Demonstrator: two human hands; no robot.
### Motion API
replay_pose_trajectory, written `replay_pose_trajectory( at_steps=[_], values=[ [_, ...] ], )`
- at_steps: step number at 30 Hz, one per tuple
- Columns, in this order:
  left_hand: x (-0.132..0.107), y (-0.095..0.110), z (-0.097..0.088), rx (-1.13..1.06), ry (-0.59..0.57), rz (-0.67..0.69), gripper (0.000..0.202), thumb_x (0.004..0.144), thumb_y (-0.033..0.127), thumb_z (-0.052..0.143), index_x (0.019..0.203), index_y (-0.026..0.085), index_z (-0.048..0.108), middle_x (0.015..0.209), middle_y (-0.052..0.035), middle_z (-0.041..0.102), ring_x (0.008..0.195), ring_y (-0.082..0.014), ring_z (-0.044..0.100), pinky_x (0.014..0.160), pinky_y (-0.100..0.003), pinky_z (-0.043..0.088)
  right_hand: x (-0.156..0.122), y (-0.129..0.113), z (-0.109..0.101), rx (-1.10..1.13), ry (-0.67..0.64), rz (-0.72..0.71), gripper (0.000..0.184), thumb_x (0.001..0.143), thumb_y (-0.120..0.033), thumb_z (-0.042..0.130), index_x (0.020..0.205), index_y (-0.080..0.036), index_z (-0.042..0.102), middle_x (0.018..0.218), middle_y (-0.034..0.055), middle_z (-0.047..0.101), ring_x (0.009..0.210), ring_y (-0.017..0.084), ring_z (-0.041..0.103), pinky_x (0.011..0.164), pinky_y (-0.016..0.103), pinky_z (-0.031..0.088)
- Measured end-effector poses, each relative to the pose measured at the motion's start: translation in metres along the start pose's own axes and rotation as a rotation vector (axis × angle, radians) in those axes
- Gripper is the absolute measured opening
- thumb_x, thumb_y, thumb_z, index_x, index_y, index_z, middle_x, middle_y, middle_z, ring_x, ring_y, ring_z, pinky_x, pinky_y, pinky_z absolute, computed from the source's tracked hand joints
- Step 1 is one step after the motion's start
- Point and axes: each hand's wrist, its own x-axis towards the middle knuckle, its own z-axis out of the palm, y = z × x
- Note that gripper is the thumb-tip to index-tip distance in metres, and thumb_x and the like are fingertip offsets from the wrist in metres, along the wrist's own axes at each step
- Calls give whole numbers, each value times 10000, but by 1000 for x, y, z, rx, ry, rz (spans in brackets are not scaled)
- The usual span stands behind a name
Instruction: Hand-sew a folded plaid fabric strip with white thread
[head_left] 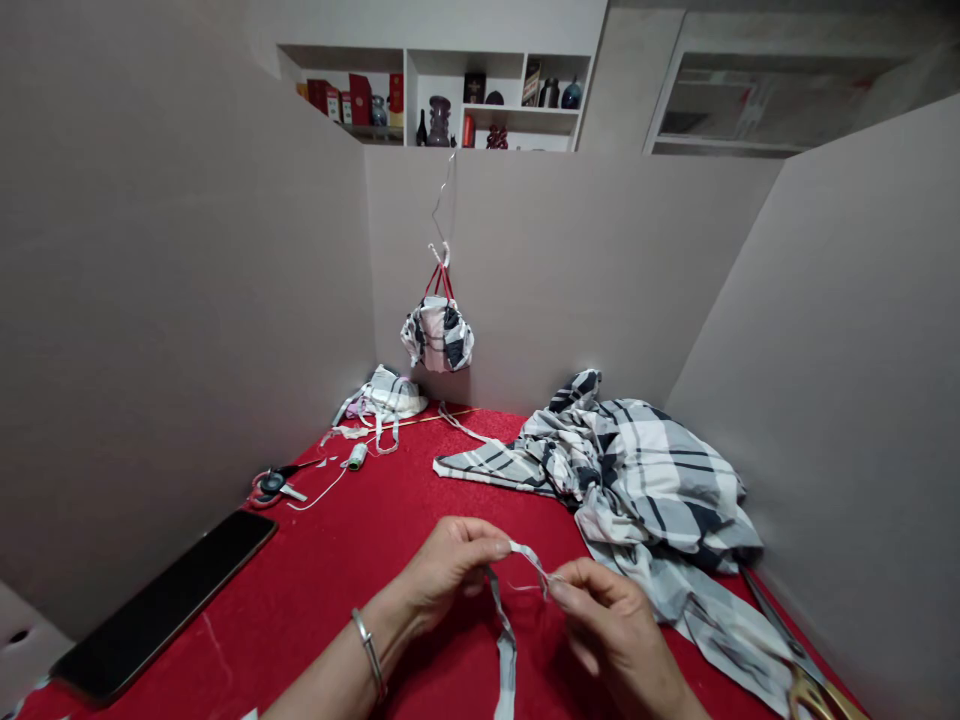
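Narrow grey-white fabric strip: hung down, pinched betw. hands.
L hand: clenched on strip.
R hand: grasped strip end.
Nearby: crumpled black-white plaid cloth, gold-handled scissors.

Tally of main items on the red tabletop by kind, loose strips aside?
Smartphone: 1
Scissors: 1
Thread spool: 1
Key fob: 1
Plaid cloth heap: 1
Plaid cloth bundle: 1
Total: 6
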Motion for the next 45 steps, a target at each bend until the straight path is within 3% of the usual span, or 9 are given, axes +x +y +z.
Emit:
replay_pose_trajectory(
  at_steps=[3, 7, 16, 21, 25, 31, 34, 38, 45],
  values=[
    [0, -1, -2, -18, -8, -33, 269, 595, 340, 743, 670, 119, 611, 436, 101, 320, 387, -26, 188, 398, -199, 133, -4, -1, -13, 301, -165, 144, 256, 687, -330, 708, 612, -168, 524, 398, -109, 322, 304, 14, 174, 309, 145, 153],
    [0, -1, 0, -46, -32, -54, 252, 601, 325, 738, 667, 125, 598, 431, 106, 307, 386, -25, 159, 397, -201, 107, -5, -4, -23, 382, -248, 144, 238, 684, -272, 704, 617, -171, 499, 421, -100, 349, 310, 18, 223, 319, 143, 173],
    [-4, 1, 2, 62, -28, -44, 267, 586, 327, 766, 694, 106, 662, 407, 91, 352, 360, -21, 182, 386, -222, 74, 3, -6, -20, 462, -46, 125, 225, 684, -302, 744, 651, -148, 582, 464, -113, 293, 378, 13, 99, 299, 104, 186],
    [-8, 5, 7, 107, -47, -56, 294, 648, 392, 722, 694, 107, 663, 384, 104, 271, 359, -26, 134, 380, -234, 51, 2, -4, -17, 422, -85, 134, 247, 703, -345, 732, 689, -139, 596, 449, -120, 272, 371, 13, 98, 293, 105, 187],
    [-9, 5, 8, 20, -95, -67, 314, 690, 412, 689, 812, 125, 656, 398, 119, 210, 368, -29, 89, 372, -224, 39, 3, 2, -16, 375, -141, 175, 284, 714, -346, 721, 646, -155, 522, 452, -122, 264, 370, 16, 101, 298, 111, 188],
    [-4, -1, 3, -15, -100, -63, 286, 747, 400, 640, 866, 140, 628, 392, 118, 219, 360, -37, 84, 355, -211, 39, 10, 13, -20, 321, -81, 173, 360, 709, -365, 718, 603, -177, 430, 444, -124, 277, 354, 14, 119, 296, 122, 187],
    [-2, -4, 1, 3, -73, -49, 269, 750, 394, 634, 798, 131, 611, 396, 116, 216, 363, -36, 82, 353, -205, 42, 12, 17, -24, 317, -41, 166, 396, 680, -382, 738, 570, -181, 415, 428, -124, 273, 344, 14, 137, 290, 130, 192],
    [0, -7, 1, -105, -35, -46, 247, 713, 337, 666, 674, 154, 506, 418, 119, 223, 377, -32, 83, 351, -187, 43, 16, 20, -25, 321, 71, 119, 344, 643, -360, 775, 598, -144, 512, 418, -128, 283, 341, -1, 140, 294, 115, 180],
    [5, -16, 6, -338, -95, -110, 352, 702, 319, 685, 638, 186, 365, 436, 128, 213, 385, -23, 57, 339, -157, 43, 18, 12, -10, 486, 212, 75, 356, 596, -344, 809, 647, -155, 512, 467, -136, 253, 378, 8, 131, 300, 101, 175]
  ],
)
